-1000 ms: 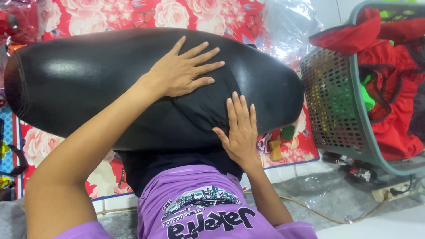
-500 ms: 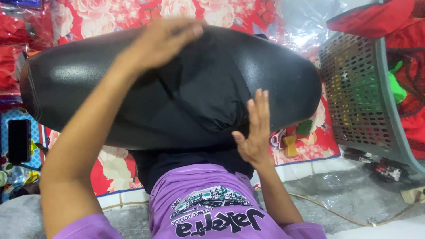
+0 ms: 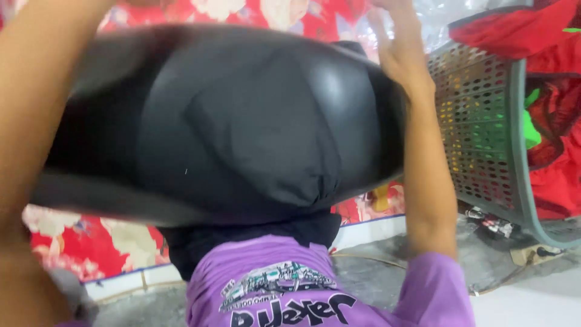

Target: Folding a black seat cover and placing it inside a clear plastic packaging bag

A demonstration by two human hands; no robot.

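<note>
The black cushion point(image 3: 242, 121) fills most of my view: a big rounded oval with a smooth, glossy skin that catches a soft highlight, and a matte black cloth point(image 3: 230, 151) draped over its middle, bunching into folds at the lower edge above the purple shirt point(image 3: 290, 290). It lies over a red floral mat point(image 3: 91, 254), just beside a grey perforated plastic basket point(image 3: 484, 139) of red clothes. My right hand point(image 3: 396, 42) is up at its far right edge, fingers loosely spread, and only my left forearm shows, so I cannot tell that hand's state.

Bright daylight, motion blur, perhaps overhead glare
</note>
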